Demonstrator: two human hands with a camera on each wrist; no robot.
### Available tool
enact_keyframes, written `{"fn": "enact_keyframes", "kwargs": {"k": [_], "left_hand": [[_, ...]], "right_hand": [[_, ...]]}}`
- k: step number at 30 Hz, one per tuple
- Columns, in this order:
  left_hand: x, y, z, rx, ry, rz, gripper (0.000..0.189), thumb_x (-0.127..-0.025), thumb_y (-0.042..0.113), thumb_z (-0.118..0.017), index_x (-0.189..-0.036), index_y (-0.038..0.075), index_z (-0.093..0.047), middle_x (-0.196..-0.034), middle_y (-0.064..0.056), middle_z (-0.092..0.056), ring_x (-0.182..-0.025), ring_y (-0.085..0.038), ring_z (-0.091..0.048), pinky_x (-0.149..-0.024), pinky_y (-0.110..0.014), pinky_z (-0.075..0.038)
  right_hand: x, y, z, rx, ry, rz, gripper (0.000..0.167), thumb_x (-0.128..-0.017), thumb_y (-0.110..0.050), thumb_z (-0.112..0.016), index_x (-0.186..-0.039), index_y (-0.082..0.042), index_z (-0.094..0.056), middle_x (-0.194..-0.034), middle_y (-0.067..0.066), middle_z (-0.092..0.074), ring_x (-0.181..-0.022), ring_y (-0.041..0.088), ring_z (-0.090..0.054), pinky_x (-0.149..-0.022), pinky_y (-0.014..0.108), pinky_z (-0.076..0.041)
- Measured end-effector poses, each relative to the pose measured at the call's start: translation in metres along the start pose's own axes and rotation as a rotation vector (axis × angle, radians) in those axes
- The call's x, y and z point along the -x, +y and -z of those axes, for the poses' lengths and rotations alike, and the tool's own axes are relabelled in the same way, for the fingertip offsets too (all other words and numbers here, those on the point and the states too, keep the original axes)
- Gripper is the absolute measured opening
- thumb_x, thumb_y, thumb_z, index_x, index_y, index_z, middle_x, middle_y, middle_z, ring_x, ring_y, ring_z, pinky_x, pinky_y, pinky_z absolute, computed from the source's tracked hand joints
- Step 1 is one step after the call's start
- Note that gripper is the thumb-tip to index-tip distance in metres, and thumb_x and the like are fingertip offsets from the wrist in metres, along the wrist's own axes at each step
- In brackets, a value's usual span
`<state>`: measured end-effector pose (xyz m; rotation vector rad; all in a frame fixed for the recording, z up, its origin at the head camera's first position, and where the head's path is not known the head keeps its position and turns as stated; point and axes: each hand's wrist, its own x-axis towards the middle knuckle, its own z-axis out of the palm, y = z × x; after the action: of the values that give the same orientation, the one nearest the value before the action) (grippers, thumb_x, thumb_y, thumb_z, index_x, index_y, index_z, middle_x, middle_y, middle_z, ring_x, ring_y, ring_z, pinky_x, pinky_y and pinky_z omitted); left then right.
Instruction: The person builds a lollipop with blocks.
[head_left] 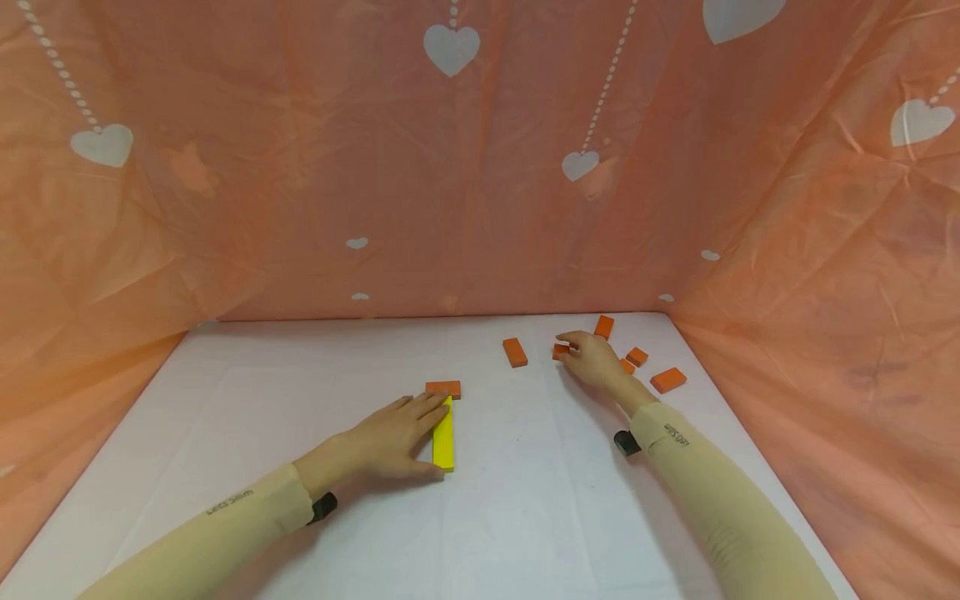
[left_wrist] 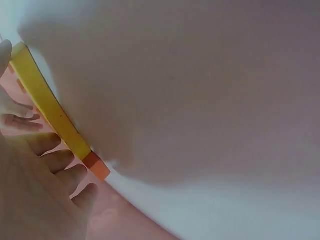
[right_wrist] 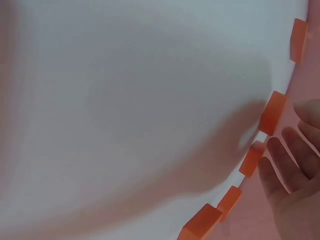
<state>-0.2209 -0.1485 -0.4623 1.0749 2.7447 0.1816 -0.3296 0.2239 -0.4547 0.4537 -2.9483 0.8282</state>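
Observation:
A long yellow block [head_left: 444, 442] lies lengthwise on the white table. An orange block [head_left: 444, 388] lies crosswise at its far end; the left wrist view shows the two close together, with no clear gap. My left hand [head_left: 397, 437] is spread beside the yellow block. Its fingertips touch the far part and its thumb is at the near end. Farther back on the right, my right hand [head_left: 592, 358] reaches over scattered orange blocks. A small orange block [head_left: 560, 352] shows just by its fingertips. The right wrist view shows the fingers [right_wrist: 295, 160] apart, nothing gripped.
Near the right hand lie more orange blocks: one to its left [head_left: 515, 352], one behind [head_left: 603, 326], a small one [head_left: 637, 357] and a larger one [head_left: 668, 380] to its right. Pink cloth [head_left: 450, 192] with white hearts hangs behind and along both sides.

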Motion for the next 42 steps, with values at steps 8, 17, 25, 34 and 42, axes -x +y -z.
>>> {"fn": "enact_keyframes", "kwargs": {"k": [8,17,25,34,42], "left_hand": [[0.001,0.003,0.001,0.01,-0.008,0.003,0.098,-0.092,0.065,-0.066,-0.161,0.002,-0.035,-0.171,-0.014,-0.025,-0.157,-0.036,-0.025,-0.126,-0.052,-0.025],[-0.001,0.003,-0.003,-0.002,0.0,0.011,0.097,-0.092,0.065,-0.065,-0.161,0.003,-0.035,-0.171,-0.014,-0.026,-0.156,-0.035,-0.026,-0.125,-0.052,-0.027],[-0.001,0.004,-0.004,-0.008,0.017,0.016,0.096,-0.091,0.064,-0.066,-0.16,0.003,-0.037,-0.17,-0.013,-0.029,-0.156,-0.035,-0.028,-0.124,-0.053,-0.028],[-0.001,0.003,-0.004,-0.013,0.019,0.009,0.097,-0.091,0.064,-0.067,-0.16,0.003,-0.038,-0.169,-0.013,-0.03,-0.155,-0.035,-0.029,-0.124,-0.053,-0.029],[-0.002,0.001,-0.003,-0.015,0.027,-0.001,0.096,-0.091,0.064,-0.068,-0.159,0.002,-0.039,-0.168,-0.015,-0.031,-0.154,-0.036,-0.031,-0.123,-0.054,-0.031]], "right_hand": [[-0.001,0.007,-0.001,0.045,-0.041,0.006,0.035,-0.098,-0.001,-0.065,-0.132,0.006,-0.066,-0.132,0.026,-0.067,-0.12,0.041,-0.065,-0.104,0.055,-0.052],[0.0,0.011,-0.004,0.055,-0.033,0.028,0.034,-0.098,-0.001,-0.067,-0.131,0.007,-0.067,-0.133,0.025,-0.066,-0.123,0.041,-0.063,-0.107,0.055,-0.049],[0.002,0.013,-0.004,0.037,0.0,0.029,0.031,-0.097,-0.003,-0.069,-0.127,0.007,-0.069,-0.129,0.024,-0.068,-0.117,0.04,-0.064,-0.104,0.054,-0.051],[-0.001,0.015,-0.006,0.02,0.024,0.042,0.027,-0.096,-0.002,-0.07,-0.122,0.006,-0.072,-0.126,0.024,-0.069,-0.112,0.039,-0.067,-0.1,0.053,-0.054],[-0.004,0.005,-0.005,-0.024,0.062,0.064,0.028,-0.099,-0.007,-0.069,-0.125,0.002,-0.072,-0.129,0.021,-0.069,-0.116,0.039,-0.065,-0.099,0.053,-0.054]]}}
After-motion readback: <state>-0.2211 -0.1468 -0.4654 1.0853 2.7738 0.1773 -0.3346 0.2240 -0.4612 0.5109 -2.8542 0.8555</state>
